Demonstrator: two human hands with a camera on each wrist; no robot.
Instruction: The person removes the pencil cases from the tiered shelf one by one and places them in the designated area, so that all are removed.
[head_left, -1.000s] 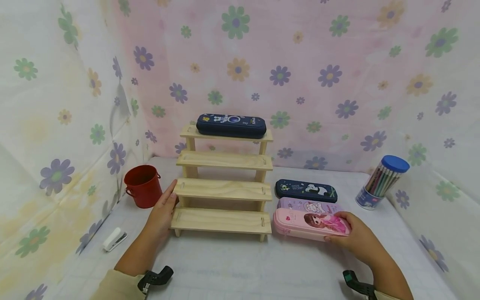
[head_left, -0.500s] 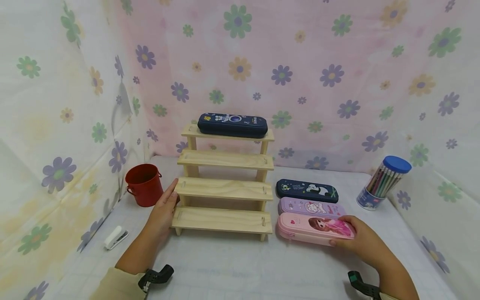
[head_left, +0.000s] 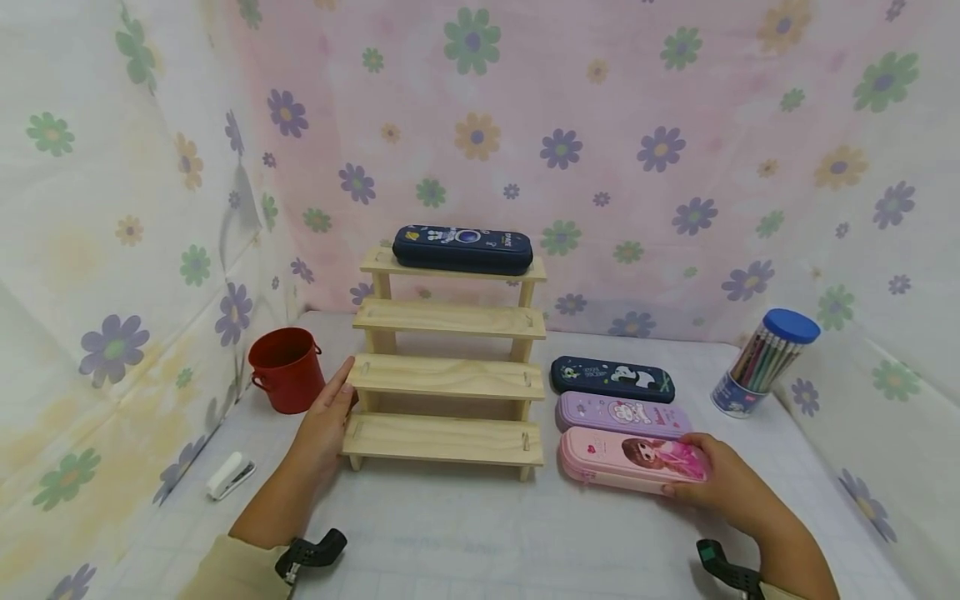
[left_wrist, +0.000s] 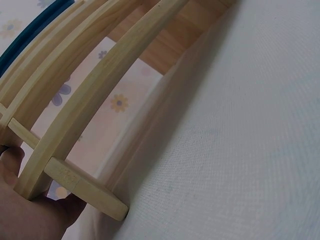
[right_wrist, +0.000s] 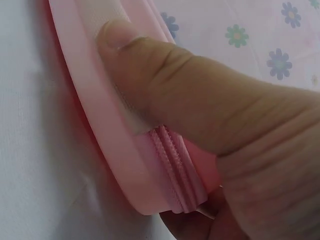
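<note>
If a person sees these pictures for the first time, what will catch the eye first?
Probably the shelf in the middle, with a dark case on its top step. Next comes the pink case at front right, held by the fingers of the right hand. The bucket, left of the shelf, also stands out in red.

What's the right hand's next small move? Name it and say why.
Probably easing the right hand off the pink pencil case: it appears to rest on the white surface, lined up in front of the lavender case.
</note>
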